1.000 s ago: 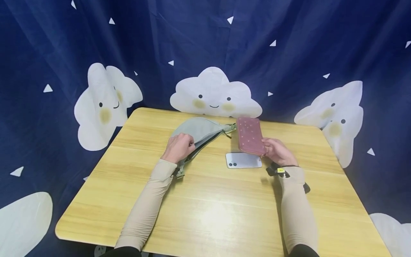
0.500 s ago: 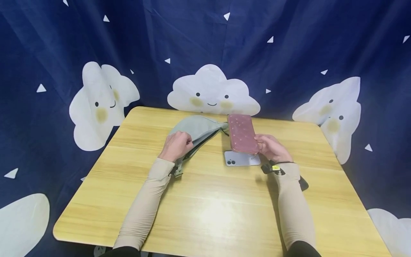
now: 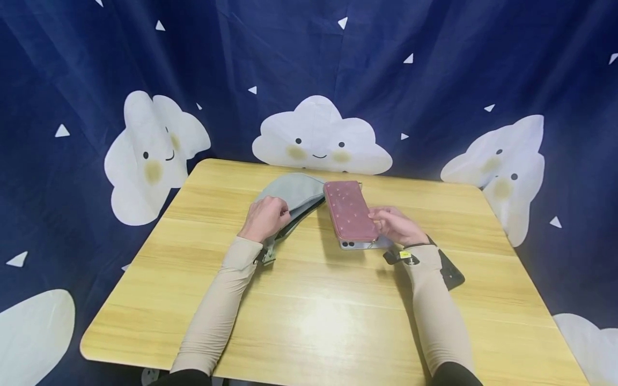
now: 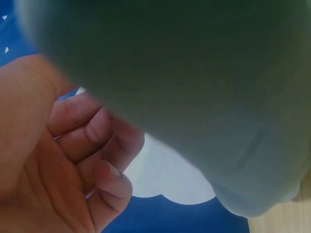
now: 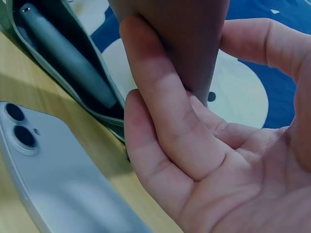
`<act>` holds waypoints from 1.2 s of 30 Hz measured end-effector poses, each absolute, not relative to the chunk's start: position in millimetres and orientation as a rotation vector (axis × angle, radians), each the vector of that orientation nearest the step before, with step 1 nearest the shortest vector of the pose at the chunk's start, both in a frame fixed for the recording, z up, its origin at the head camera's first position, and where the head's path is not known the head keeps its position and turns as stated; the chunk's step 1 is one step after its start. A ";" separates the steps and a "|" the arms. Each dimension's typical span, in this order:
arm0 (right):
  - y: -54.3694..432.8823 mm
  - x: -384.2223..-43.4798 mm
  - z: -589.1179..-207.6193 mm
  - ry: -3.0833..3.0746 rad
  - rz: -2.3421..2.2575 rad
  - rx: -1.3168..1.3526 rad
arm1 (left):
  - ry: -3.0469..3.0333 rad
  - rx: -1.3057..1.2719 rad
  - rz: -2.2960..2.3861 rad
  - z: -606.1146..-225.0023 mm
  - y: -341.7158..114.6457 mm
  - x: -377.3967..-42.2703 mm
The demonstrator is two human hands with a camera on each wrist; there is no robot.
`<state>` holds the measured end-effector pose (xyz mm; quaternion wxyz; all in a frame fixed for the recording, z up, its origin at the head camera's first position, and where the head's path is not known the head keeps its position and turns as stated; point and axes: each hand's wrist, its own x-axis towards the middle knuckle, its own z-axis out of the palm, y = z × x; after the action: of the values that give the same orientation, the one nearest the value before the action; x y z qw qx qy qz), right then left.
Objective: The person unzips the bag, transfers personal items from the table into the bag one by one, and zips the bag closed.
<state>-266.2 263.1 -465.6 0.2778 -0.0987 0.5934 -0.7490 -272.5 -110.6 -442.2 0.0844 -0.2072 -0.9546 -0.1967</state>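
With our left hand [image 3: 264, 220] we pinch the edge of the grey-green bag [image 3: 291, 190], and our right hand [image 3: 397, 225] pinches the pink wallet [image 3: 351, 210] above the table [image 3: 289, 300], near the phone [image 5: 68, 170].

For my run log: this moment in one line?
left hand: holds open pale-green crescent fabric bag | right hand: holds rectangular dusty-pink wallet | flat silvery phone: on wooden table

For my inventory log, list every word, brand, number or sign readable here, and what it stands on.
None is readable in any view.
Yellow label at the right wrist: too small to read.
Pink wallet: pale marks, no legible lettering.
Pale phone: no lettering on the visible part.
Black flat item: too small to tell.
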 end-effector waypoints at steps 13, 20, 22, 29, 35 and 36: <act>252.0 -267.2 -474.5 1.568 -1.888 -0.317 | -2.851 -0.612 -0.598 -440.0 -110.7 -272.2; 243.6 -267.2 -481.1 1.514 -1.826 -0.338 | -2.846 -0.610 -0.586 -439.3 -110.7 -272.7; 240.9 -266.7 -482.4 1.513 -1.801 -0.339 | -2.847 -0.610 -0.587 -438.8 -110.8 -272.4; 232.9 -265.5 -485.6 1.502 -1.768 -0.370 | -2.853 -0.599 -0.592 -438.1 -110.8 -271.2; 225.9 -264.6 -488.3 1.484 -1.769 -0.344 | -2.865 -0.591 -0.592 -437.4 -110.6 -270.9; 224.7 -264.5 -488.8 1.485 -1.777 -0.328 | -2.864 -0.592 -0.588 -437.4 -110.6 -271.0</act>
<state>-264.5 224.7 -488.8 0.3908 -0.1290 0.5845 -0.6993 -271.0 -110.6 -437.4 0.0790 -0.1977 -0.9571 -0.1966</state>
